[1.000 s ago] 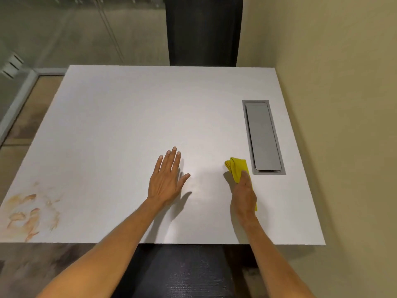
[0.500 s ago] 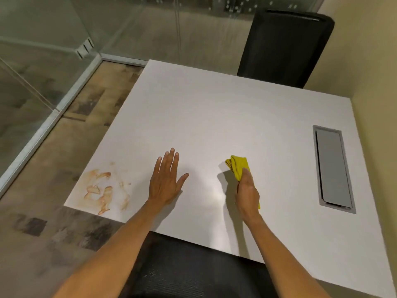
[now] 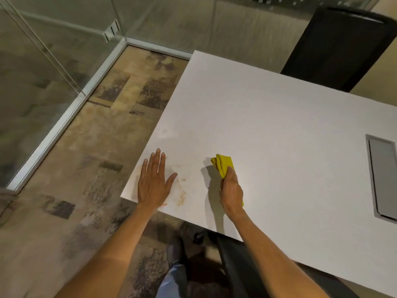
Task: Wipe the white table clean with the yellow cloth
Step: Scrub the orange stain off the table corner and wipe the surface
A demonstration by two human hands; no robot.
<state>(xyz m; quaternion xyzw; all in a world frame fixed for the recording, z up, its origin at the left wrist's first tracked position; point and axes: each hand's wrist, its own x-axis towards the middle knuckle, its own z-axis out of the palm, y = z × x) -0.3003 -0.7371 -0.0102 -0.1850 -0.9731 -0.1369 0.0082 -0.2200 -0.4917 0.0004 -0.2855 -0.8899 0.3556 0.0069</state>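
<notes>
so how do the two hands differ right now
The left hand lies flat and open, fingers spread, on the white table over the brown stain near the corner. The right hand is closed in a grip on the yellow cloth, knuckles raised. The left holds nothing; the right holds the cloth away from the stain. Both are at the table's near edge.

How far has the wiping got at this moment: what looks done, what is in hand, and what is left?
Done: nothing clearly; most of the white table looks clean, but the brown stain at its near left corner is untouched. In hand: the right hand grips the yellow cloth against the tabletop, apart from the stain; the left hand lies flat over part of the stain. Left: wiping that corner.
</notes>
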